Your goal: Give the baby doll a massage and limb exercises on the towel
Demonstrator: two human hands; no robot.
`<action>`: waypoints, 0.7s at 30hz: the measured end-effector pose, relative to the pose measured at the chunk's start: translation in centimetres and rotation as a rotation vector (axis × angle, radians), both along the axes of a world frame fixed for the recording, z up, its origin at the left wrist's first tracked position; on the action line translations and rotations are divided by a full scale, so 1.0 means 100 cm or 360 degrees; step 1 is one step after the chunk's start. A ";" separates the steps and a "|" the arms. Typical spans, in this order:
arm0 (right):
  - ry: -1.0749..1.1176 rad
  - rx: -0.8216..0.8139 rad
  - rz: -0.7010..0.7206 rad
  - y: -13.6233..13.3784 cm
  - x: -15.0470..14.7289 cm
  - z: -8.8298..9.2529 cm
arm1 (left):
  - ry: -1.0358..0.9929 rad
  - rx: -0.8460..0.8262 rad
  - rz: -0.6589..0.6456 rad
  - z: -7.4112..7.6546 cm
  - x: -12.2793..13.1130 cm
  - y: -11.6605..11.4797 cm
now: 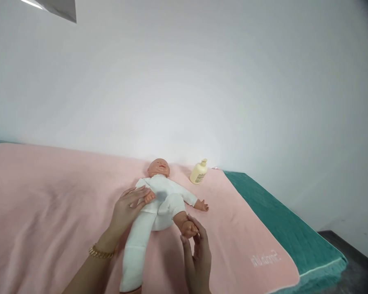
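Observation:
A baby doll (173,189) in white clothing lies on its back on a pink blanket (233,228), head toward the wall. My left hand (129,206) has the doll's small hand (149,197) between thumb and fingers, above the chest. A gold bracelet circles that wrist. My right hand (198,253) grips the doll's bare foot (189,229) between thumb and fingers, with that leg bent at the knee. The other leg (135,249) lies stretched out toward me. On the far side, the doll's other arm (187,195) rests out on the blanket.
A pale yellow pump bottle (198,172) stands on the blanket near the doll's head. Beneath the blanket, a teal cover (272,212) shows at the right, where the bed edge ends above a dark floor (358,265). A white wall (184,81) rises behind.

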State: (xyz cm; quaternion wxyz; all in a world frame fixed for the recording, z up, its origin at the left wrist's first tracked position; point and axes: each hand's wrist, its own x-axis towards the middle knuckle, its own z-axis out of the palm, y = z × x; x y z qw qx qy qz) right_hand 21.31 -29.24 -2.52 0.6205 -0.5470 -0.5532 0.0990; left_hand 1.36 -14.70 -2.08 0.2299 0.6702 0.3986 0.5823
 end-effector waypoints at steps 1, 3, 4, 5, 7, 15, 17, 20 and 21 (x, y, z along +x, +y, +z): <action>0.0028 -0.0020 0.0012 0.004 -0.001 0.001 | 0.0085 0.0065 -0.0043 -0.001 0.000 0.001; 0.0095 -0.0069 0.0018 0.010 -0.004 0.001 | 0.0235 0.0204 -0.0102 -0.004 -0.001 0.005; 0.0127 -0.0097 0.0012 0.012 -0.005 0.000 | 0.0294 0.0265 -0.0125 -0.005 -0.001 0.006; 0.0152 -0.0123 0.0003 0.014 -0.006 0.000 | 0.0341 0.0313 -0.0146 -0.005 -0.002 0.007; 0.0175 -0.0154 -0.0006 0.016 -0.008 -0.002 | 0.0409 0.0370 -0.0184 -0.006 -0.003 0.009; 0.0143 -0.0158 -0.0016 0.014 -0.007 -0.006 | 0.0286 0.0221 -0.0152 -0.006 -0.004 0.006; 0.0125 -0.0156 -0.0040 0.008 -0.005 -0.007 | 0.0079 0.0086 -0.0089 -0.004 -0.003 0.003; 0.0052 -0.0068 -0.0105 -0.004 -0.003 -0.006 | -0.0247 -0.0232 0.0057 0.005 -0.003 -0.003; 0.0009 -0.0006 -0.0140 -0.005 -0.004 -0.005 | -0.0347 -0.0348 0.0117 0.008 -0.003 -0.005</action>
